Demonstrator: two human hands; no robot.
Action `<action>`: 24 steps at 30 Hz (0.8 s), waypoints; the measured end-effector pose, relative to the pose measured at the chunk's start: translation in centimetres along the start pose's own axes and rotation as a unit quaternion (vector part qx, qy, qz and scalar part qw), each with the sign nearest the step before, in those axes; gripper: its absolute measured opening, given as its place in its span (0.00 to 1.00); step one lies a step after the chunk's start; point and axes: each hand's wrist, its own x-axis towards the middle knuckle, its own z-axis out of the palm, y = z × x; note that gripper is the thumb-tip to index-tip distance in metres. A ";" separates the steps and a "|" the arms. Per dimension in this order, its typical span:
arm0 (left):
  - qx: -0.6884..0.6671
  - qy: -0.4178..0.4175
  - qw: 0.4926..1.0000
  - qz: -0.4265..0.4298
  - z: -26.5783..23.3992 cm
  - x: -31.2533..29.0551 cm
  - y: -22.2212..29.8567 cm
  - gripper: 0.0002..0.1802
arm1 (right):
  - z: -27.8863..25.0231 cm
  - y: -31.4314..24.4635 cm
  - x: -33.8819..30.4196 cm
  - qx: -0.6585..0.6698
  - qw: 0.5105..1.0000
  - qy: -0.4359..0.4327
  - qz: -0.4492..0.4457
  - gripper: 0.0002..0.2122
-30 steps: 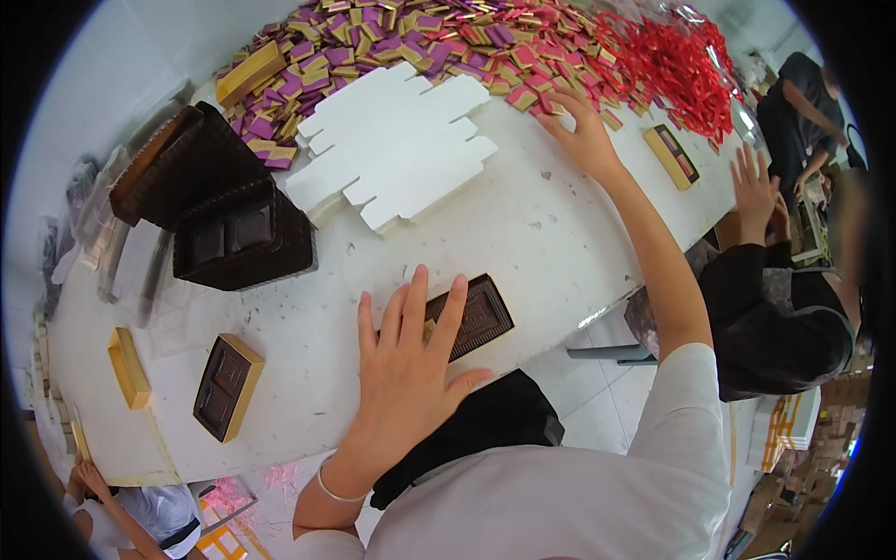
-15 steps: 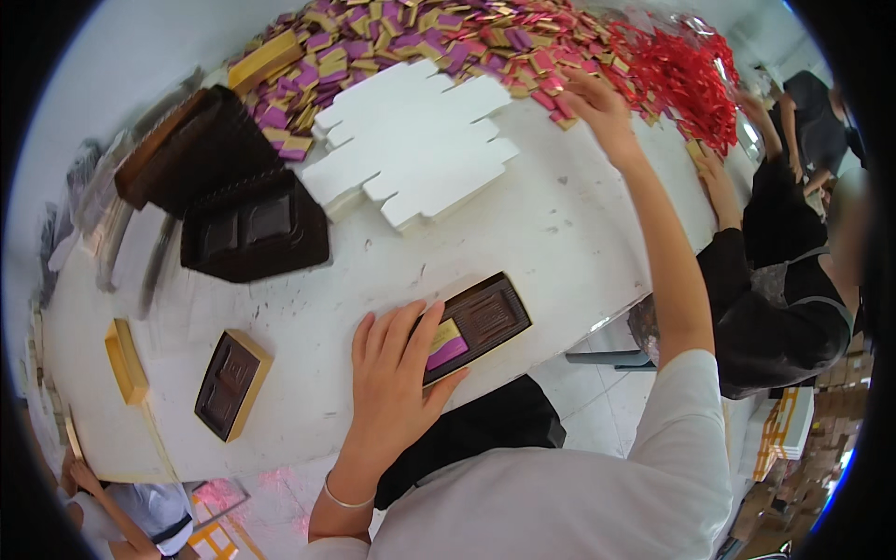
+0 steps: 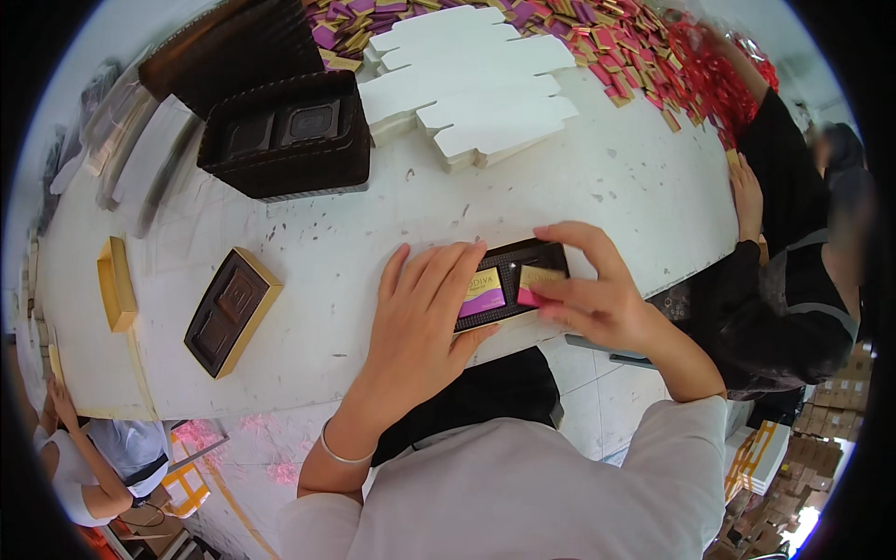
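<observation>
While both hands work at the counter's near edge, here is the rundown, big to small:

counter point(image 3: 607, 177): white, scuffed; carries everything.
wrapped-sweets heap point(image 3: 597, 28): far edge, gold, purple and red pieces; loose, would slide if raked.
white card blanks point(image 3: 467, 84): flat stack beside the heap; stiff, light.
stacked dark trays point(image 3: 289, 131): far left, thin moulded plastic; probably flexes.
gold-rimmed box point(image 3: 229, 308): left of the hands, apart from them, dark insert showing.
small dark tray point(image 3: 518, 271): at the near edge between the hands; judged light, thin, easy to skid, so pin it flat rather than squeeze the walls.
left hand point(image 3: 420, 317): fingers spread, pressing flat on the tray's left end; not gripping.
right hand point(image 3: 597, 294): fingers pinched on a gold-and-pink sweet point(image 3: 537, 280) at the right pocket.
purple-and-gold sweet point(image 3: 483, 291): sits in the left pocket.
handling: sweets look small, foil-slick, crushable; take by the short edges, light pinch.
</observation>
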 end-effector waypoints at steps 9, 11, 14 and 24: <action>-0.017 0.003 1.000 -0.004 0.1 0.1 0.1 0.37 | 1.9 2.9 0.0 0.264 0.957 -0.006 0.118 0.09; -0.010 -0.005 1.000 -0.008 0.1 0.1 0.1 0.38 | 2.0 2.2 0.1 0.220 0.970 0.020 0.097 0.09; 0.012 -0.005 1.000 -0.009 -0.2 -0.2 0.2 0.43 | 1.9 0.8 0.4 0.080 0.996 0.020 0.032 0.13; 0.217 0.232 0.920 -0.228 -13.1 -11.6 -5.6 0.53 | -10.4 10.4 -8.4 -0.046 0.958 0.202 0.199 0.14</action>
